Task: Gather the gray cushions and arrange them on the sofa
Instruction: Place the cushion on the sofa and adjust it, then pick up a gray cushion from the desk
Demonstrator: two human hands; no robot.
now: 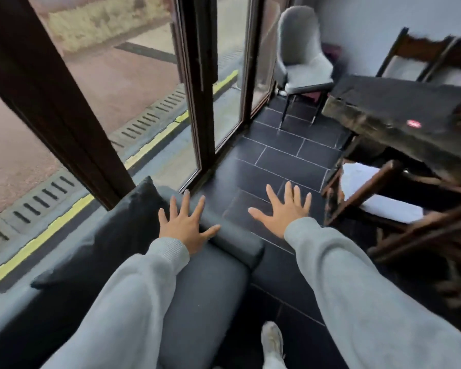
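Note:
A gray sofa [210,283] fills the lower left, its rounded armrest [234,241] pointing toward the floor tiles. One dark gray cushion [112,235] leans against the sofa back by the window. My left hand [185,225] hovers over the armrest end with fingers spread, holding nothing. My right hand [282,209] is stretched out over the dark floor, fingers apart and empty. Both arms wear light gray sleeves.
Glass doors with dark frames [200,83] run along the left. A gray upholstered chair [301,59] stands in the far corner. A dark wooden table [399,113] and wooden chairs [383,198] crowd the right. My shoe [272,339] stands on black tiles [285,161].

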